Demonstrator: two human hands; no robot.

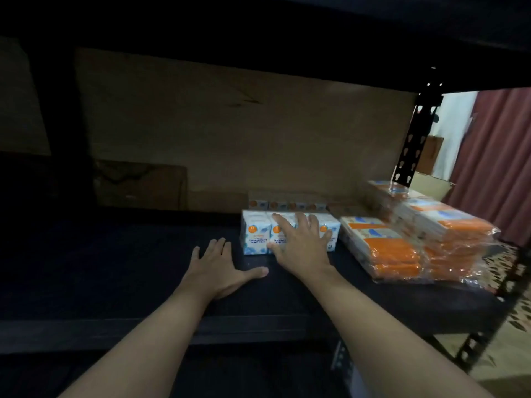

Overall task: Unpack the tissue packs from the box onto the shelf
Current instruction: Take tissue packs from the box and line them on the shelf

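Dim black metal shelf (115,268), backed by brown cardboard (230,139), already carries a row of white-and-blue mini tissue packs (255,237), a second row (287,205) just behind, and clear-wrapped orange-and-white bundles (402,248) stacked to their right. The right hand (301,245) lays spread, straight fingers on the front row, while the left hand (218,268) lies flat beside it, holding nothing. With the box out of view, how many packs remain cannot be told.
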